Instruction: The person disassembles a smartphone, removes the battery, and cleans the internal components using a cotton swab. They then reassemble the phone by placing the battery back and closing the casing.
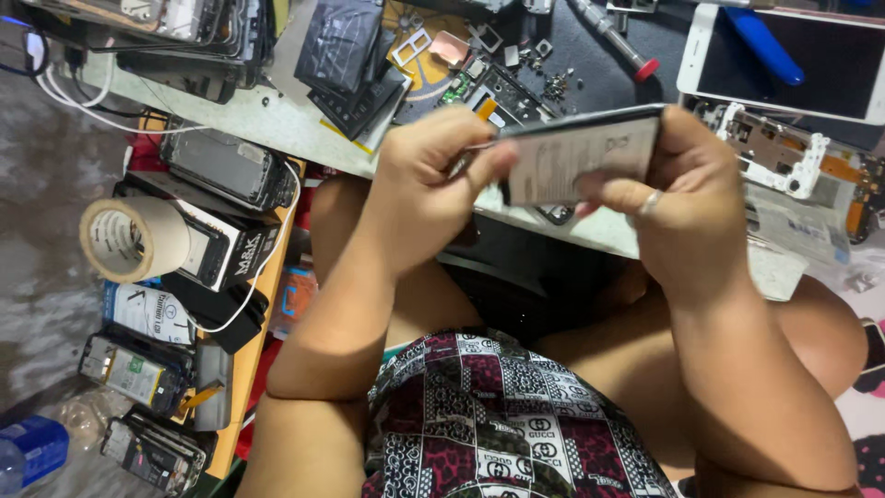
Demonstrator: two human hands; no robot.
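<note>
Hands meet above the front edge of the grey table [277, 115], both on a thin flat rectangular phone battery with a pale label and dark edge [581, 152], held tilted in the air. The left hand [433, 189] has its fingers [489, 161] pinched shut on the near end; the right hand [687, 198], wearing a ring, is closed around the far end. The battery looks light and stiff, yet probably easy to dent or puncture, so gripping it by the edges seems safest. A stripped white phone frame [770, 148] and a red-tipped screwdriver [613, 37] lie on the table behind; a roll of beige tape [129, 238] sits on a low shelf at the left.
</note>
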